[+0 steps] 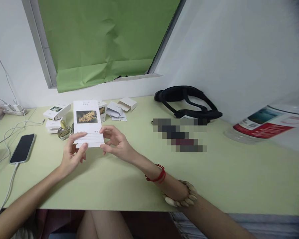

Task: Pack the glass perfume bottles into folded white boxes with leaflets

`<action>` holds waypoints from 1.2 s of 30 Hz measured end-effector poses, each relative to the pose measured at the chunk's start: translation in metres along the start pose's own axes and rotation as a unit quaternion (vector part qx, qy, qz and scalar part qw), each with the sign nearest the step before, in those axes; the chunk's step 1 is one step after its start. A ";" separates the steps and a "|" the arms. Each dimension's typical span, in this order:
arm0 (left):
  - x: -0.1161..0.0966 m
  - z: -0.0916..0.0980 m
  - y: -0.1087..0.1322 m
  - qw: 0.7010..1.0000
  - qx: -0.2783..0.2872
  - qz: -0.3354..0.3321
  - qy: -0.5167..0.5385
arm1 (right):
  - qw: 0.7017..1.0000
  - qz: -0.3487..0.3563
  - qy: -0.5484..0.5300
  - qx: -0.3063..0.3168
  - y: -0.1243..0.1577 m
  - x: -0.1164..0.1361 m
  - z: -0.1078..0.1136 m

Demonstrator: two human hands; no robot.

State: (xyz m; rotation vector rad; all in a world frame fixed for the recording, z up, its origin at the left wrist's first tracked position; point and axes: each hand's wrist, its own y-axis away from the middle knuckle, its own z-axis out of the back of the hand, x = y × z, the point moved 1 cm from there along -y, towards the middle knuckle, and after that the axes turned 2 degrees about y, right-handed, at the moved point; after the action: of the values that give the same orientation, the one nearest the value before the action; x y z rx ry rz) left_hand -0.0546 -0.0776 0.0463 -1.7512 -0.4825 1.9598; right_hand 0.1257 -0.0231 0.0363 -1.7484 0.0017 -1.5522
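Both my hands grip a white box [87, 117] printed with a photo of yellow-orange blossoms, held tilted up above the table. At its lower left corner, my left hand [73, 154] pinches the edge between thumb and fingers. My right hand [118, 142] holds the lower right edge in the same way. Just behind the box, to the left, stands a glass perfume bottle [64, 132] with a gold cap, partly covered. Another white box [102, 111] with a flower picture shows behind its right side.
White boxes [56, 111] are stacked at the back left, and opened white cartons [117, 111] lie behind my hands. A phone [23, 149] on a cable, a power strip [17, 111], a black head strap [189, 103], a blurred-out item [181, 134] and a large plastic bottle [266, 121] surround the table.
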 end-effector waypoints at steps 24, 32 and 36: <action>0.011 0.005 0.003 0.999 0.033 -0.018 0.005 | 0.992 0.056 0.106 -0.042 0.001 0.008 -0.005; 0.012 0.004 0.003 0.988 0.113 -0.096 -0.053 | 0.994 0.045 0.001 -0.096 -0.002 0.003 -0.003; 0.010 0.004 0.001 0.992 0.067 -0.109 -0.011 | 0.983 -0.022 -0.062 -0.172 -0.011 0.000 0.011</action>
State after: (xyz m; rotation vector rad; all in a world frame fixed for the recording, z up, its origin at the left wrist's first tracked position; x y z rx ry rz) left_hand -0.0590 -0.0727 0.0383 -1.5276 -0.5146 1.8168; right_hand 0.1298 -0.0101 0.0430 -2.1256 0.1804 -1.5415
